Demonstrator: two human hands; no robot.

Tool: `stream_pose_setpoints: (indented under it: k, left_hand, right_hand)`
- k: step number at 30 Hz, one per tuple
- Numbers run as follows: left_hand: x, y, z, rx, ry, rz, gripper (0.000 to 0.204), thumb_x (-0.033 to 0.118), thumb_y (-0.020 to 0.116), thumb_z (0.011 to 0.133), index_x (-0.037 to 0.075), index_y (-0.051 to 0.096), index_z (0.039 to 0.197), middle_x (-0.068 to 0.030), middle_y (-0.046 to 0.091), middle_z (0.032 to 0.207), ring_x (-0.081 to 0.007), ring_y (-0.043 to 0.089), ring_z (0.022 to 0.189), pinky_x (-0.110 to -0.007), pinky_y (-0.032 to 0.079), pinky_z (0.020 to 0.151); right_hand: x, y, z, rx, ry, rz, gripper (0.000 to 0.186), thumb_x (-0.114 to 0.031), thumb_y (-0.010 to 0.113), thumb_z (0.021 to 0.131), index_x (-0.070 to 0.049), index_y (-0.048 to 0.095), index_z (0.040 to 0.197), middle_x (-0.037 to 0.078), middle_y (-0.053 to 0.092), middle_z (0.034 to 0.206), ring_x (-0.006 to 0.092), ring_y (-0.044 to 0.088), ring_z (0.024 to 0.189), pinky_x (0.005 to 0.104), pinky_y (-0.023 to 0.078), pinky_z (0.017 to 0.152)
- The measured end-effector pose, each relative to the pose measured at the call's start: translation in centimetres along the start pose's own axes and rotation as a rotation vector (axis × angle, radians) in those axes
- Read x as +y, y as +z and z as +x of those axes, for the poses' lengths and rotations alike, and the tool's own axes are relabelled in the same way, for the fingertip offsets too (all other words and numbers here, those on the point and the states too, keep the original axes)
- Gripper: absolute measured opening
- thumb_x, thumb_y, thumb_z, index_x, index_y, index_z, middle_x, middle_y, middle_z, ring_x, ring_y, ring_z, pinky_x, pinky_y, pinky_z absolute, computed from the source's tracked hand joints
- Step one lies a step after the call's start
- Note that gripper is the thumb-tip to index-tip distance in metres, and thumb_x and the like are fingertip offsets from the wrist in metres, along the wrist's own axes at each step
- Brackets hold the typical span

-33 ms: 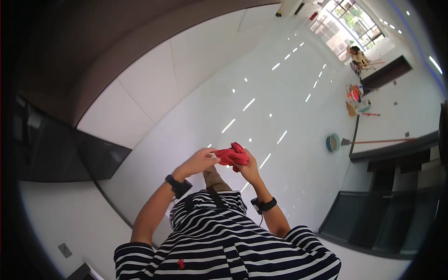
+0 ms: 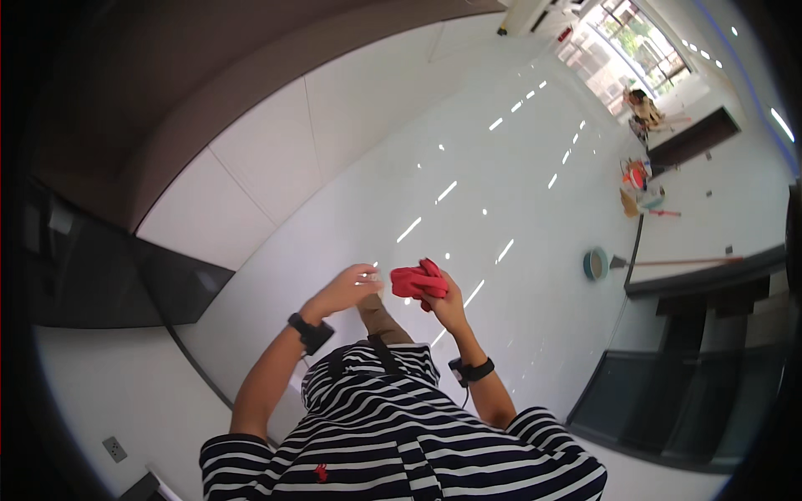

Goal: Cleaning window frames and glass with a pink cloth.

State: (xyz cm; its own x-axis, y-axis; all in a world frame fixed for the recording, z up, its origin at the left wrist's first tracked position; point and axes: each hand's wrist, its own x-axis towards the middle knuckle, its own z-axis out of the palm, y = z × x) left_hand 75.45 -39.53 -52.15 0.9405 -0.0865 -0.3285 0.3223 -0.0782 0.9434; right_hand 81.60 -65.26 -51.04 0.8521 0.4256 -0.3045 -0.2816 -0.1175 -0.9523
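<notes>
A crumpled red cloth (image 2: 418, 281) is bunched up in my right hand (image 2: 450, 308), in front of my body above the floor. My right fingers are closed around its right side, partly hidden by its folds. Just left of the cloth, with a small gap between, is my left hand (image 2: 345, 290). Its fingers are stretched out and slightly bent, and I see nothing held in them. Each wrist carries a black strap with a small box.
Around me is a glossy white floor (image 2: 359, 217) with light reflections. White cabinet fronts (image 2: 267, 134) run along the left. To the right are a teal bucket (image 2: 595, 264), a long-handled tool (image 2: 685, 262) and a dark glass panel (image 2: 652, 401). Assorted items lie farther along the right wall.
My left hand has come away from the red cloth and shifted a little left. The cloth stays in my right hand, which has barely moved.
</notes>
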Motion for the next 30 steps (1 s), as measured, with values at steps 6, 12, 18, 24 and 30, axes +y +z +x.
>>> stream_pose_setpoints:
  k: [6, 12, 18, 24, 30]
  left_hand:
    - [2.2, -14.9, 7.8, 0.403, -0.016, 0.014, 0.025, 0.023, 0.063, 0.095, 0.001, 0.065, 0.108, -0.0051, 0.068, 0.099, -0.0164, 0.062, 0.09, -0.03, 0.05, 0.081]
    - [6.3, -25.2, 14.2, 0.827, 0.298, 0.436, 0.015, 0.013, 0.066, 0.09, -0.002, 0.066, 0.09, -0.0149, 0.067, 0.101, -0.0264, 0.065, 0.097, -0.033, 0.049, 0.087]
    - [8.3, -32.5, 20.7, 1.081, 0.224, 0.475, 0.022, 0.012, 0.067, 0.087, -0.001, 0.064, 0.105, -0.019, 0.064, 0.116, -0.0337, 0.06, 0.113, -0.037, 0.045, 0.099]
    - [8.9, -36.9, 27.2, 1.089, -0.16, 0.741, 0.06, 0.029, 0.058, 0.094, 0.005, 0.041, 0.146, -0.0272, 0.034, 0.152, -0.0448, 0.033, 0.14, -0.046, 0.03, 0.116]
    - [7.2, -37.1, 32.5, 1.013, -0.561, 1.105, 0.062, 0.043, 0.053, 0.097, 0.006, 0.043, 0.145, -0.0273, 0.031, 0.154, -0.0467, 0.028, 0.142, -0.048, 0.027, 0.118]
  right_hand:
    - [-0.7, -7.2, 12.7, 0.259, -0.248, -0.178, 0.033, -0.01, 0.063, 0.093, -0.001, 0.061, 0.124, 0.005, 0.067, 0.101, 0.0092, 0.059, 0.075, 0.0257, 0.049, 0.063]
    - [-10.3, -8.1, 26.8, 0.113, -0.083, -0.402, 0.035, -0.03, 0.06, 0.098, 0.001, 0.061, 0.114, 0.006, 0.066, 0.088, 0.014, 0.061, 0.08, 0.0305, 0.05, 0.072]
    - [-14.7, -3.7, 40.4, -0.012, -0.515, -0.549, 0.07, -0.019, 0.064, 0.093, -0.003, 0.027, 0.15, 0.023, 0.063, 0.122, 0.0341, 0.065, 0.109, 0.0365, 0.051, 0.092]
    - [-21.8, 0.4, 46.8, -0.154, -0.301, -0.498, 0.084, -0.017, 0.067, 0.091, 0.003, 0.01, 0.149, 0.026, 0.064, 0.114, 0.0337, 0.066, 0.103, 0.0372, 0.051, 0.089]
    - [-26.8, 1.2, 57.7, -0.157, -0.429, -0.522, 0.084, -0.016, 0.07, 0.088, 0.005, 0.012, 0.145, 0.025, 0.065, 0.109, 0.0307, 0.068, 0.096, 0.0365, 0.054, 0.082]
